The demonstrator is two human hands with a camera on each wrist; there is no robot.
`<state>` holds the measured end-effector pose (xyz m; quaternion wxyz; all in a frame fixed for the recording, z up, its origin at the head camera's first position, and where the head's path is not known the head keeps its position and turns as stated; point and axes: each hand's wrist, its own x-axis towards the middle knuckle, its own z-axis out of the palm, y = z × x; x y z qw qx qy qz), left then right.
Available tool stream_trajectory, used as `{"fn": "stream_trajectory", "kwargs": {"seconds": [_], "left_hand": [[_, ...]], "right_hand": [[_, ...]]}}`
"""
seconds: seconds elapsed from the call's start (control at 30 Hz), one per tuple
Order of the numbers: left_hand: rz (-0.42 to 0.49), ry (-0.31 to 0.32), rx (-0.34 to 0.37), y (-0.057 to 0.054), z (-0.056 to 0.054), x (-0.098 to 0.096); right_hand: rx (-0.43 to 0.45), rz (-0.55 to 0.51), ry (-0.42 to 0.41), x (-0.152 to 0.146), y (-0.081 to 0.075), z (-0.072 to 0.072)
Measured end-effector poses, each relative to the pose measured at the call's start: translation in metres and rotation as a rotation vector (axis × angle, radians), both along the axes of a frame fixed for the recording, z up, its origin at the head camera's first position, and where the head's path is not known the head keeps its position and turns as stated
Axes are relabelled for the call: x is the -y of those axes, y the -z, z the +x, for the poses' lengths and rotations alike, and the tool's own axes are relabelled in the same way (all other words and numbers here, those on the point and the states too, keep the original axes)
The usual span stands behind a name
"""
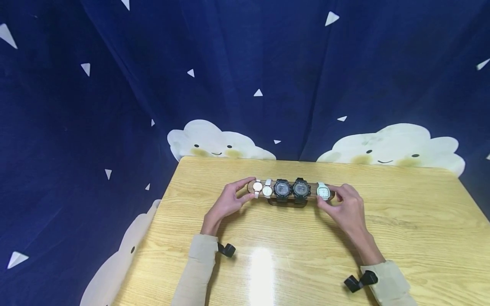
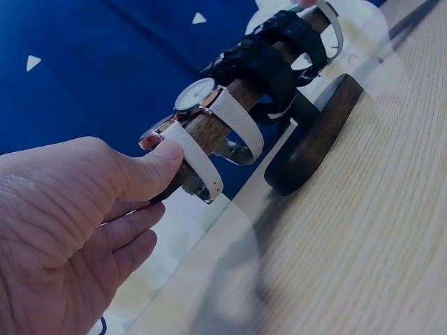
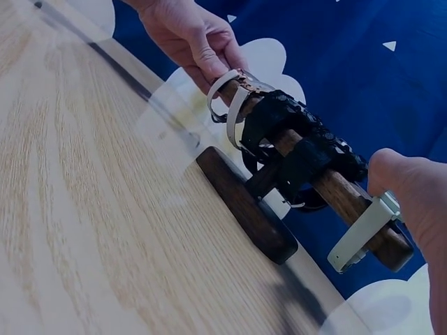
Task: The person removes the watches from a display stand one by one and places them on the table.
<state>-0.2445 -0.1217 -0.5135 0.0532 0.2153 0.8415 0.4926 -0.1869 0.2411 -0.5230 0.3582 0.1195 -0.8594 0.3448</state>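
A dark wooden watch stand has a round crossbar (image 3: pixel 339 195) above a flat base (image 3: pixel 244 209). At its left end hangs a rose-gold watch with a white strap (image 1: pixel 257 186), pinched between the thumb and fingers of my left hand (image 1: pixel 227 199). Beside it is a second white-strapped watch (image 1: pixel 267 191). Two chunky black watches, a left one (image 1: pixel 282 188) and a right one (image 1: pixel 301 188), sit side by side mid-bar. Across a short gap, my right hand (image 1: pixel 350 208) holds a pale mint watch (image 1: pixel 323 192) near the bar's right end, thumb in front and fingers behind.
The light wood table (image 1: pixel 402 238) stretches around the stand. Behind and to the left hangs a dark blue curtain (image 1: pixel 245 51) with white triangles and clouds. Black camera mounts, one left (image 1: pixel 228 250) and one right (image 1: pixel 360 281), sit on the wrists over pale sleeves.
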Motion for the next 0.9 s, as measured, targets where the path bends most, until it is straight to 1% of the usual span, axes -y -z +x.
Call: {"fn": "stream_trajectory", "kwargs": {"seconds": [0.1, 0.37, 0.6, 0.9], "left_hand": [[-0.004, 0.002, -0.010, 0.000, 0.000, 0.000], [-0.007, 0.000, -0.002, -0.001, 0.000, -0.001], [-0.012, -0.004, -0.002, 0.000, 0.002, -0.001], [-0.001, -0.004, -0.002, 0.000, 0.001, -0.001]], "right_hand": [[-0.001, 0.006, 0.009, -0.002, 0.000, 0.000], [-0.013, 0.003, 0.012, -0.006, -0.001, 0.000], [0.010, 0.009, 0.018, -0.009, -0.003, 0.001], [0.037, 0.022, 0.045, -0.014, -0.004, 0.001]]}}
